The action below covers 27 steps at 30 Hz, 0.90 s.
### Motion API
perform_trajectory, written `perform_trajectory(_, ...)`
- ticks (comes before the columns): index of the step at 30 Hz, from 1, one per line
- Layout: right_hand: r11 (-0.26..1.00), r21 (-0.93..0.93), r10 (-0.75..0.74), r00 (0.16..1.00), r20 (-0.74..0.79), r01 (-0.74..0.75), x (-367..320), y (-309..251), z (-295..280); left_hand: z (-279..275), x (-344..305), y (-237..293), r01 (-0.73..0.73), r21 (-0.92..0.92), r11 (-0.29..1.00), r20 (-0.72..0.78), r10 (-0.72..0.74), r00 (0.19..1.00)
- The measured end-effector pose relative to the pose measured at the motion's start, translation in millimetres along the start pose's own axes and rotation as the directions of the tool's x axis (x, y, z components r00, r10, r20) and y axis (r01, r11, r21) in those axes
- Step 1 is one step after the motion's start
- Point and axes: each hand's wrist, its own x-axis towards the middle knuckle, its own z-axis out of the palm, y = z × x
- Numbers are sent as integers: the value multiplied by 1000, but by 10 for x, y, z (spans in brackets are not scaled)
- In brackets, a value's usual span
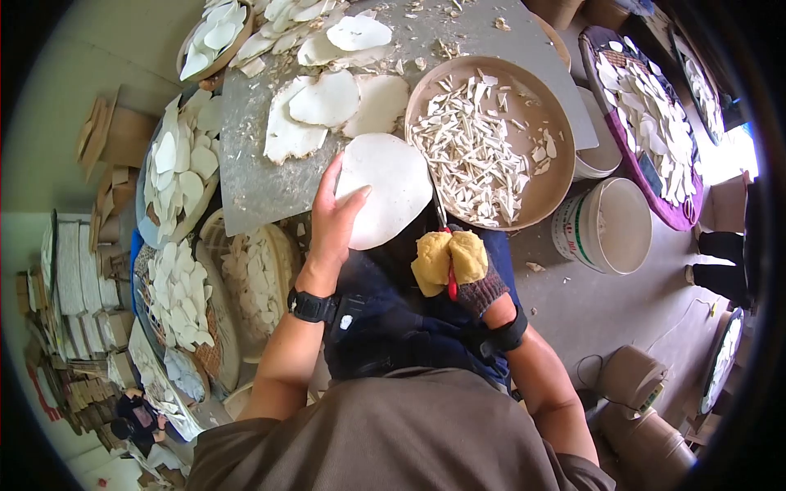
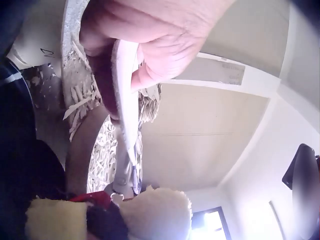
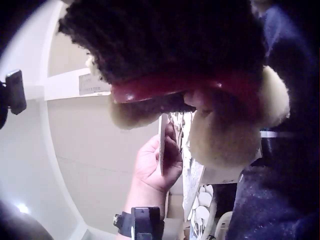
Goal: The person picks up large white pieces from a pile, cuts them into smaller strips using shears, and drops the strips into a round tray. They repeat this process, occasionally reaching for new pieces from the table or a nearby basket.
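Observation:
My bare left hand grips a thin, roughly round white slice by its left side, thumb across the top face. From the left wrist the slice appears edge-on. In a dark knitted glove, my right hand holds red-handled scissors with thick yellow foam around the handles. The scissor blades meet the slice's edge on its right side. Just beyond them, a round tray holds many white cut strips. More uneven white slices lie on the grey table.
White buckets stand on the floor at right, near a purple-edged basket of white pieces. Baskets of white slices line the left. Another person's legs show at far right, and a person is at lower left.

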Motion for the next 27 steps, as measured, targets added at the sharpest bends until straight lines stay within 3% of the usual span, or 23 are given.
perform_trajectory(2, 988, -116, -103, 995, -2, 102, -26, 102, 65, -50, 23, 2, 10, -24, 1000, 44, -9, 999)
perform_trajectory(3, 973, 215, 83, 997, -4, -80, -52, 142, 113, -75, 18, -4, 17, -37, 999, 66, -14, 998)
perform_trajectory(4, 820, 518, 255, 965, 54, -245, -57, 169, 158, -96, 19, -12, 0, -22, 1000, 70, 1, 998)
perform_trajectory(6, 721, 604, 332, 934, 130, -341, -46, 179, 172, -144, 11, -17, -33, 11, 999, 77, 32, 996)
perform_trajectory(8, 948, 234, 198, 975, 104, -218, -4, 148, 94, -208, 19, 43, 51, -3, 999, 107, -50, 993)
perform_trajectory(12, 897, 369, 226, 970, 93, -244, -61, 253, 222, -265, -37, 22, 124, -81, 989, 121, -114, 986)
perform_trajectory(15, 887, 358, 274, 956, 102, -292, -48, 186, 174, -348, -234, 123, 357, -68, 932, 136, -346, 929)
perform_trajectory(18, 993, 32, 111, 987, 112, -115, 1, 84, 142, -225, -390, -62, 93, -181, 979, -107, -114, 988)
perform_trajectory(21, 980, 82, 170, 975, 146, -183, 1, 121, 214, -202, -409, 19, 123, -192, 974, -102, -144, 984)
perform_trajectory(27, 988, -105, -110, 994, 21, 111, 104, 162, 218, -336, -359, 89, 178, -132, 975, 8, -179, 984)
